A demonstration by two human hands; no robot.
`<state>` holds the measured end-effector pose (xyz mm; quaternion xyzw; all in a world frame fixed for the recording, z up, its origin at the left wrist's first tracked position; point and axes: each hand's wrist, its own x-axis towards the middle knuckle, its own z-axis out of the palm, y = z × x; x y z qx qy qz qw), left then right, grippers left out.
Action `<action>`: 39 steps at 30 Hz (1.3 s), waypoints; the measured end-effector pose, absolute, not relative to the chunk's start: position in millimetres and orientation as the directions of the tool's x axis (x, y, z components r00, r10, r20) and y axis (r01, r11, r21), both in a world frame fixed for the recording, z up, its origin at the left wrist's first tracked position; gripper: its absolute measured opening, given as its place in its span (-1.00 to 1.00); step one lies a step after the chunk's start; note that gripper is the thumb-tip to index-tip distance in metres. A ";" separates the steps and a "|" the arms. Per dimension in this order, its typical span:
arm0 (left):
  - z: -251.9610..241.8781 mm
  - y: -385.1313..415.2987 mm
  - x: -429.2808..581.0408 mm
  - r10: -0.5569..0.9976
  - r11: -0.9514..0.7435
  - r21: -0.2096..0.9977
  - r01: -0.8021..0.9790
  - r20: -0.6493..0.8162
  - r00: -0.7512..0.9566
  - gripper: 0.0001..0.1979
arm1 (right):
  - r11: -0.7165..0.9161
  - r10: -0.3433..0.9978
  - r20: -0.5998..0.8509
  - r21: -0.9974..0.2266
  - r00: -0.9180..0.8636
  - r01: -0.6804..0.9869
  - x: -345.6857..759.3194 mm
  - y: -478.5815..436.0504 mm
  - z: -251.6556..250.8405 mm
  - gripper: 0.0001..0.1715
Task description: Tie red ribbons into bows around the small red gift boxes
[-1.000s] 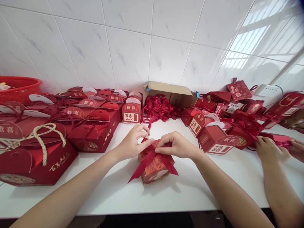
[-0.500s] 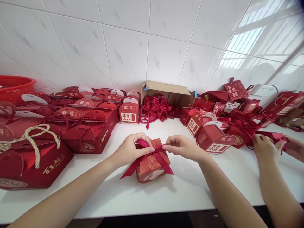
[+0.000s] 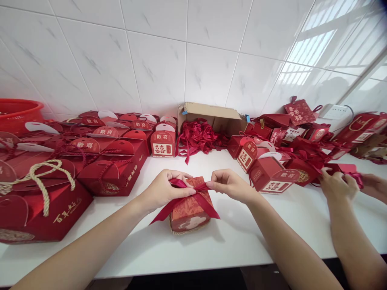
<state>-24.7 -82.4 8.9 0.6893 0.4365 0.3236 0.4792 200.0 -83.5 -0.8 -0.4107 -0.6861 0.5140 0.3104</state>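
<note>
A small red patterned gift box stands on the white counter in front of me. A dark red ribbon crosses its top, with two tails hanging down the front. My left hand pinches a loop of the ribbon on the left side of the box top. My right hand pinches the ribbon's other end on the right side, fingers pressed together.
Large red gift boxes with rope handles crowd the left. A cardboard box spilling loose red ribbons sits against the tiled wall. More red boxes lie at right, where another person's hands hold a red box. A red basin is far left.
My hands have drawn apart, pulling the ribbon into a bow on the box top. The view has shifted slightly. The other person's hands have moved a little to the left.
</note>
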 end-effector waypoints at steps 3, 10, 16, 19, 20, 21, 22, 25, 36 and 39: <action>7.4 -81.0 -25.7 0.907 -0.152 0.949 0.277 0.022 0.421 -0.72 | 0.161 0.877 0.024 -0.956 -0.481 0.245 200.4 -83.1 -2.5 -0.50; 5.0 -78.4 -29.7 0.896 -0.139 0.962 0.235 0.021 0.445 -0.70 | 0.219 0.892 0.084 -0.940 -0.444 0.261 200.4 -83.1 -5.8 -0.51; 0.0 -69.0 -36.4 0.871 -0.137 0.989 0.046 0.098 0.482 -0.55 | 0.222 0.887 0.099 -0.948 -0.451 0.228 202.3 -80.4 -7.8 -0.39; -0.3 -66.1 -38.3 0.907 -0.122 0.992 0.033 0.098 0.410 -0.47 | 0.248 0.929 0.182 -0.952 -0.323 0.177 205.1 -79.5 -7.2 -0.36; 0.1 -65.5 -38.4 0.914 -0.124 0.992 0.030 0.103 0.391 -0.47 | 0.275 0.932 0.216 -0.945 -0.292 0.178 206.0 -80.3 -5.3 -0.37; 0.5 -65.1 -38.4 0.921 -0.128 0.992 0.018 0.112 0.374 -0.47 | 0.311 0.928 0.252 -0.931 -0.275 0.193 206.6 -81.7 -2.6 -0.38; 0.9 -64.8 -38.3 0.927 -0.128 0.992 -0.003 0.120 0.354 -0.48 | 0.354 0.918 0.291 -0.908 -0.270 0.223 206.7 -83.9 0.9 -0.42; 1.0 -63.1 -39.1 0.944 -0.116 0.989 -0.088 0.137 0.299 -0.51 | 0.502 0.860 0.409 -0.789 -0.307 0.355 202.4 -92.7 13.9 -0.65; -1.7 -54.7 -46.4 0.974 -0.038 0.982 -0.185 0.078 0.212 -0.47 | 0.560 0.828 0.309 -0.490 -0.468 0.668 155.6 -104.2 24.0 -0.85; -2.0 -55.1 -46.9 0.973 -0.025 0.979 -0.202 0.070 0.220 -0.49 | 0.527 0.849 0.307 -0.528 -0.430 0.666 153.1 -105.5 22.0 -0.90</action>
